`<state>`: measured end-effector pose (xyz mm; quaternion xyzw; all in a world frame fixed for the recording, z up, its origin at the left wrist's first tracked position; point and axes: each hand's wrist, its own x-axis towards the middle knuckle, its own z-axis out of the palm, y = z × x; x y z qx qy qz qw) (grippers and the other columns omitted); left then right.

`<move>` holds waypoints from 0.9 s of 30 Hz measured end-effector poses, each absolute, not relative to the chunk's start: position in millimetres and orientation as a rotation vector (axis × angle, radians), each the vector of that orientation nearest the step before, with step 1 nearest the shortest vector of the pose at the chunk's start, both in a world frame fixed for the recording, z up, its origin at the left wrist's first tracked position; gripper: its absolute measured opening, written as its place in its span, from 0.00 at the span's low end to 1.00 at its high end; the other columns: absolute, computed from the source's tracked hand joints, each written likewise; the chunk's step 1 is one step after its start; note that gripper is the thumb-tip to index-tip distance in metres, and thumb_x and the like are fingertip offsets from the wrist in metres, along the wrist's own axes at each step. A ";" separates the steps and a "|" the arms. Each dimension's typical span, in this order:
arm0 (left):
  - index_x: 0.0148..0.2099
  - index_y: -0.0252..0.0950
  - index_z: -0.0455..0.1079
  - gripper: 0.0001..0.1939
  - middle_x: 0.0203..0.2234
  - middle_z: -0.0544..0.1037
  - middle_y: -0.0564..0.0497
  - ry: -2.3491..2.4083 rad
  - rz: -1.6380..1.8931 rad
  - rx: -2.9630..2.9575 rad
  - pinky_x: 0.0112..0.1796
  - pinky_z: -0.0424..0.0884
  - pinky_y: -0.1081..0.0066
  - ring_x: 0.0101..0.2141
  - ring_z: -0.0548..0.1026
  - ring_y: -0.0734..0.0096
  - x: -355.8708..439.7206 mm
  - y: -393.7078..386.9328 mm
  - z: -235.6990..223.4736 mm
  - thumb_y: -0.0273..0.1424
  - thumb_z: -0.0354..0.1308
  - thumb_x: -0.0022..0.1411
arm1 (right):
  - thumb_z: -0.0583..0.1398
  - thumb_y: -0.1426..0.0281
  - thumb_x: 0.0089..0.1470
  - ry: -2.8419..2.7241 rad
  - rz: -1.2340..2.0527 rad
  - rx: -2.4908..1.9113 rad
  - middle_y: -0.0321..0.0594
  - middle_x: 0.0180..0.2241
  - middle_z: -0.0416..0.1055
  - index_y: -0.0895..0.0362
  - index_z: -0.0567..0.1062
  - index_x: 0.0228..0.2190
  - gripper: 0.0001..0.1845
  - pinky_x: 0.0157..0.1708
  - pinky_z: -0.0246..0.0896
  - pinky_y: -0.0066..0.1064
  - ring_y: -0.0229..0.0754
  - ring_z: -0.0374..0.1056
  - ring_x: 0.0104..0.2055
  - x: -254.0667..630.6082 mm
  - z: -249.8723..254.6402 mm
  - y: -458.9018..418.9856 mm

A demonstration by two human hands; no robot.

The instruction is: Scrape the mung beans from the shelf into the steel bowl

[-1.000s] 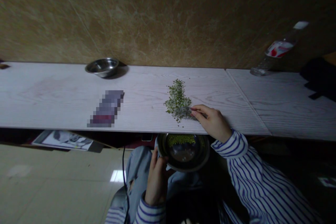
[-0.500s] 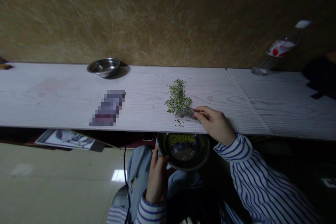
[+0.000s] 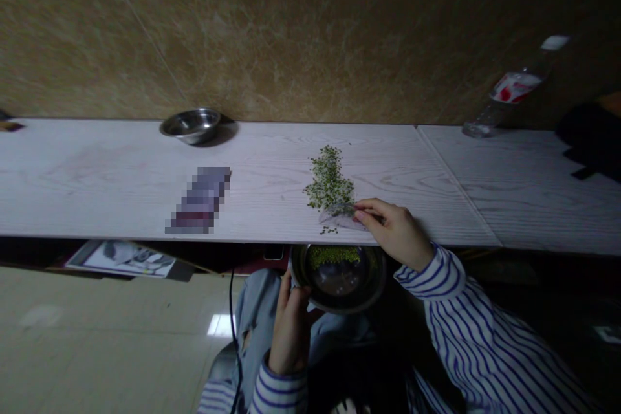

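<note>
Below the table's front edge, my left hand [image 3: 292, 320] grips the rim of a metal bowl [image 3: 339, 303], its fingers partly hidden underneath. Green mung beans [image 3: 334, 255] lie along the bowl's far side. On the tabletop a loose pile of mung beans [image 3: 330, 178] is spread out. My right hand [image 3: 392, 229] pinches a crumpled piece of clear plastic [image 3: 334, 215], which rests on the table against the near end of the pile. A few beans [image 3: 328, 230] lie between the plastic and the table edge.
A second metal bowl [image 3: 191, 126] stands by the wall at the back left. A blurred-out flat object [image 3: 200, 200] lies left of the pile. A plastic bottle [image 3: 514, 89] stands at the right, near a dark item [image 3: 592, 139]. A black cable [image 3: 231, 317] hangs below.
My right hand and the plastic have shifted slightly left. The few beans near the edge sit a little closer to it. My left hand and the bowl stay almost still.
</note>
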<state>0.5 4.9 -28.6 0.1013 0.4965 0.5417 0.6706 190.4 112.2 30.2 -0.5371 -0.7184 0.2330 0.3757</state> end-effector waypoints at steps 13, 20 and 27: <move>0.59 0.46 0.63 0.27 0.51 0.72 0.47 1.113 1.239 0.263 0.40 0.74 0.59 0.53 0.67 0.50 -1.2 5.5 -36.0 0.30 0.55 0.56 | 0.58 0.67 0.57 -1.862 0.602 -1.359 0.39 0.33 0.80 0.53 0.76 0.39 0.10 0.33 0.71 0.30 0.43 0.77 0.36 187.8 29.0 108.9; 0.58 0.46 0.63 0.26 0.52 0.72 0.46 1.113 1.236 0.253 0.39 0.75 0.60 0.54 0.67 0.49 0.6 5.1 -32.9 0.30 0.55 0.56 | 0.58 0.66 0.56 -1.847 0.628 -1.371 0.39 0.33 0.80 0.54 0.77 0.40 0.10 0.33 0.71 0.31 0.44 0.77 0.35 189.1 25.3 109.5; 0.57 0.46 0.64 0.25 0.52 0.73 0.47 1.122 1.237 0.256 0.38 0.74 0.62 0.53 0.68 0.50 -0.1 4.8 -36.3 0.31 0.56 0.56 | 0.58 0.67 0.57 -1.853 0.659 -1.335 0.39 0.33 0.80 0.54 0.77 0.39 0.10 0.33 0.70 0.29 0.42 0.77 0.36 187.2 25.1 109.0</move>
